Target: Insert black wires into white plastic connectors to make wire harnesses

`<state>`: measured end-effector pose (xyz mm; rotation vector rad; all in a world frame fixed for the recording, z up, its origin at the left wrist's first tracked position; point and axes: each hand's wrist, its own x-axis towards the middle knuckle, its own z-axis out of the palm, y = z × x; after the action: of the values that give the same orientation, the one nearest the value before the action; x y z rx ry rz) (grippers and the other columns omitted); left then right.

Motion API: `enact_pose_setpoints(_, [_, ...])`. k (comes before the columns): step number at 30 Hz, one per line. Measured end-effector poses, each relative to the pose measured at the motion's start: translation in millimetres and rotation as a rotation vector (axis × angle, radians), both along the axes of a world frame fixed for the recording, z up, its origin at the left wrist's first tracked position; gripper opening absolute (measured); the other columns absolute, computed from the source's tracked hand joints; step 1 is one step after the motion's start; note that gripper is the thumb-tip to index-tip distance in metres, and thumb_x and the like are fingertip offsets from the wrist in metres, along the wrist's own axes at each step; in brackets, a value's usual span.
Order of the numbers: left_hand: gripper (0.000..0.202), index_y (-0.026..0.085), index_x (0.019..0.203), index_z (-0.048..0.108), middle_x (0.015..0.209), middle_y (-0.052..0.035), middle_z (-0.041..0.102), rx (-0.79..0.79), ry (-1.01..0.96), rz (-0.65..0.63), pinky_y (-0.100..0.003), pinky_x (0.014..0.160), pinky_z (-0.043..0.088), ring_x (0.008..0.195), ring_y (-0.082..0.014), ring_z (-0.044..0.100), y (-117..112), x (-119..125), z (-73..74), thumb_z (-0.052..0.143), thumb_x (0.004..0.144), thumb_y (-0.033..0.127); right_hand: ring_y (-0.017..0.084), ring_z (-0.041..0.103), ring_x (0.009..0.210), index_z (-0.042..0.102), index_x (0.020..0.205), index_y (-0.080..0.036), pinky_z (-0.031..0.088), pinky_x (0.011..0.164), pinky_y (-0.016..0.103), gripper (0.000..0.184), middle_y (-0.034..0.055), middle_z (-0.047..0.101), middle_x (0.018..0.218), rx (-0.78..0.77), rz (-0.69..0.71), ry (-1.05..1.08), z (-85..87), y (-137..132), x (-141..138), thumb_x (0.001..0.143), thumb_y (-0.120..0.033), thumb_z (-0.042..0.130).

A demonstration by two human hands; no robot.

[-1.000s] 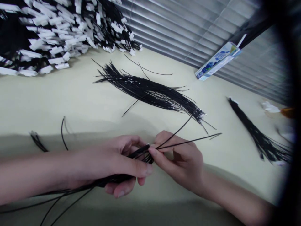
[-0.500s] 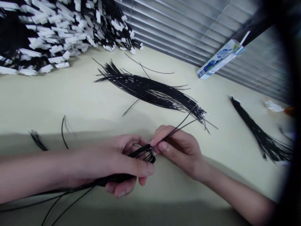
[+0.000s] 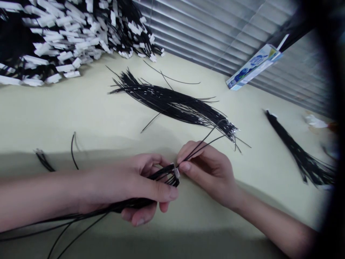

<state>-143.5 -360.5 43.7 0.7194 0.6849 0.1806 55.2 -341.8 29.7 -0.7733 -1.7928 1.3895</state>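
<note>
My left hand (image 3: pixel 151 187) is closed around a bundle of thin black wires (image 3: pixel 129 203), whose tails trail off to the lower left. At the bundle's front end, a small connector (image 3: pixel 175 172) sticks out past the thumb and fingers. Just right of it, my right hand (image 3: pixel 207 169) pinches a couple of loose black wires (image 3: pixel 201 146) between thumb and forefinger. Their free ends point up and right, while their lower tips are close to the connector; whether they touch it I cannot tell. Beyond my hands, a loose pile of black wires (image 3: pixel 167 102) with shiny metal ends lies on the table.
A large heap of black wires with white connectors (image 3: pixel 72 39) fills the back left. A blue-and-white drink carton (image 3: pixel 253 68) with a straw stands by the window blinds (image 3: pixel 205 32). Another black wire bundle (image 3: pixel 293 151) lies at the right on the pale table (image 3: pixel 88 115).
My right hand has drawn slightly back from the connector, so more of the connector's face shows. The left hand keeps its hold on the bundle, almost still.
</note>
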Motion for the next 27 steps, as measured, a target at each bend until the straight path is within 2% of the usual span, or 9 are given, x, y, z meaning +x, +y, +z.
enact_pose_setpoints(4, [0.02, 0.018, 0.081, 0.05, 0.047, 0.0063, 0.046, -0.012, -0.002, 0.007, -0.011, 0.033, 0.026, 0.037, -0.004, 0.038, -0.5, -1.4, -1.1, 0.059, 0.082, 0.036, 0.01, 0.053, 0.061, 0.055, 0.078, -0.019, 0.043, 0.051, 0.023, 0.007, -0.0002, 0.056, 0.072, -0.008, -0.05, -0.027, -2.9, -2.2, 1.0, 0.083, -0.017, 0.06])
enact_pose_setpoints(6, [0.02, 0.018, 0.08, 0.05, 0.045, 0.0063, 0.046, -0.014, 0.0, -0.001, -0.011, 0.033, 0.026, 0.037, -0.0041, 0.038, -0.6, -1.7, -1.0, 0.058, 0.083, 0.036, 0.009, 0.053, 0.06, 0.055, 0.079, -0.019, 0.043, 0.05, 0.023, 0.007, -0.0008, 0.056, 0.072, 0.04, -0.063, -0.067, -4.1, -3.8, 2.0, 0.083, -0.015, 0.059])
enact_pose_setpoints(12, [0.018, 0.018, 0.079, 0.051, 0.05, 0.0066, 0.045, -0.01, 0.003, -0.001, -0.012, 0.034, 0.026, 0.038, -0.0037, 0.039, 0.1, -1.5, 1.0, 0.058, 0.083, 0.034, 0.011, 0.058, 0.077, 0.058, 0.091, -0.015, 0.049, 0.067, 0.025, 0.019, 0.0026, 0.062, 0.08, 0.423, -0.029, -0.157, -5.3, -8.4, 4.0, 0.078, -0.003, 0.061])
enact_pose_setpoints(16, [0.017, 0.018, 0.08, 0.049, 0.057, 0.0064, 0.049, -0.023, -0.004, 0.037, -0.012, 0.033, 0.025, 0.038, -0.0025, 0.04, 1.1, -0.1, 1.8, 0.061, 0.081, 0.03, 0.013, 0.058, 0.081, 0.056, 0.094, -0.015, 0.051, 0.071, 0.027, 0.022, 0.0041, 0.063, 0.081, 0.552, -0.025, -0.197, -7.0, -10.0, 3.9, 0.076, -0.002, 0.062])
enact_pose_setpoints(18, [0.018, 0.017, 0.076, 0.048, 0.053, 0.0069, 0.048, -0.02, -0.014, 0.049, -0.012, 0.032, 0.024, 0.036, -0.0028, 0.038, 1.1, 0.6, 1.6, 0.061, 0.08, 0.029, 0.014, 0.059, 0.083, 0.055, 0.094, -0.015, 0.05, 0.073, 0.028, 0.022, 0.0045, 0.063, 0.083, 0.588, -0.025, -0.228, -8.0, -10.7, 3.3, 0.076, -0.003, 0.062])
enact_pose_setpoints(20, [0.02, 0.017, 0.074, 0.047, 0.049, 0.0077, 0.044, -0.013, -0.012, 0.055, -0.012, 0.031, 0.024, 0.034, -0.0033, 0.036, 0.9, 1.1, 1.1, 0.061, 0.079, 0.03, 0.013, 0.058, 0.083, 0.054, 0.093, -0.016, 0.049, 0.074, 0.027, 0.02, 0.0036, 0.063, 0.084, 0.595, -0.039, -0.277, -8.3, -11.7, 2.5, 0.078, -0.005, 0.061])
enact_pose_setpoints(24, [0.017, 0.017, 0.077, 0.048, 0.05, 0.0074, 0.046, -0.002, 0.021, 0.043, -0.012, 0.032, 0.025, 0.036, -0.0037, 0.038, 0.0, 1.3, 0.4, 0.062, 0.078, 0.028, 0.011, 0.056, 0.079, 0.053, 0.091, -0.017, 0.046, 0.071, 0.025, 0.013, 0.0017, 0.061, 0.085, 0.554, -0.044, -0.354, -6.1, -13.2, 2.3, 0.083, -0.009, 0.058])
enact_pose_setpoints(27, [0.019, 0.017, 0.076, 0.049, 0.044, 0.0074, 0.045, 0.015, 0.041, 0.029, -0.012, 0.032, 0.026, 0.035, -0.0045, 0.037, -0.6, 1.5, 1.1, 0.06, 0.079, 0.031, 0.009, 0.053, 0.07, 0.054, 0.088, -0.018, 0.044, 0.063, 0.023, 0.003, 0.0003, 0.058, 0.079, 0.342, -0.024, -0.299, -2.8, -10.5, 3.9, 0.088, -0.016, 0.052])
